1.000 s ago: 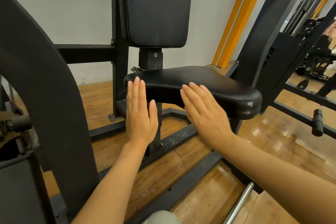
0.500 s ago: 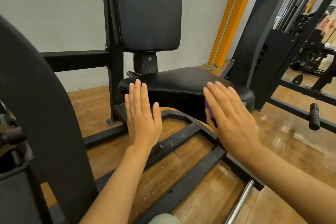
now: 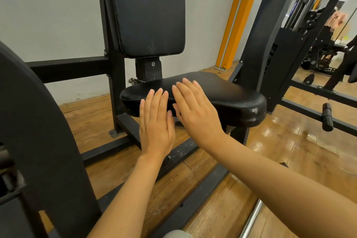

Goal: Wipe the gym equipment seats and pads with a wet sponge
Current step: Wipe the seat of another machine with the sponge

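Observation:
The black padded seat of a gym machine sits in the middle of the view, with the upright black back pad above it. My left hand lies flat against the seat's front left edge, fingers straight and together. Just to its right, my right hand presses flat on the seat's front edge and top, fingers straight too. No sponge shows; anything under my right palm is hidden.
A thick black curved machine arm fills the left side. Black frame bars cross the wooden floor below the seat. A weight-stack tower and a bar with a rubber stopper stand at the right, beside an orange post.
My right hand slid left along the seat's front edge, from near its right end to beside my left hand. The purple sponge glimpsed under its palm is now hidden.

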`<act>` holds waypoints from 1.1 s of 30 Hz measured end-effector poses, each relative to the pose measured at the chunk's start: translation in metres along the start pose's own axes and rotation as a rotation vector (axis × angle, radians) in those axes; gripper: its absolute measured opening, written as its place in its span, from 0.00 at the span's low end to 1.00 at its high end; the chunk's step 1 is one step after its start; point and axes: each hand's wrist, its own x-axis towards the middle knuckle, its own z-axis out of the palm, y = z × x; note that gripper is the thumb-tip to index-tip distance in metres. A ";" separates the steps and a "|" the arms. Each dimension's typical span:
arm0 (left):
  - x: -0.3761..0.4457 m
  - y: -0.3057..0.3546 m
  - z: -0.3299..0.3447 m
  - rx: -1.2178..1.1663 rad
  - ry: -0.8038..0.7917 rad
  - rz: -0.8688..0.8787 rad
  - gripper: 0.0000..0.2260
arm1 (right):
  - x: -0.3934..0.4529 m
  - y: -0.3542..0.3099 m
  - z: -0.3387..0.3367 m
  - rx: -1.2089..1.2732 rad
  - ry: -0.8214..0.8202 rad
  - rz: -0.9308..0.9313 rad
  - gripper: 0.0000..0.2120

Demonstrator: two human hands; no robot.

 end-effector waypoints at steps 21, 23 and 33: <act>0.004 0.036 0.003 -0.035 -0.023 -0.137 0.24 | -0.043 0.058 -0.057 0.128 0.082 -0.039 0.18; 0.002 0.044 0.006 -0.098 -0.068 -0.047 0.23 | -0.048 0.066 -0.057 0.131 0.073 -0.129 0.17; 0.002 0.074 0.023 -0.195 -0.081 -0.036 0.21 | -0.110 0.086 -0.053 0.244 0.222 0.116 0.21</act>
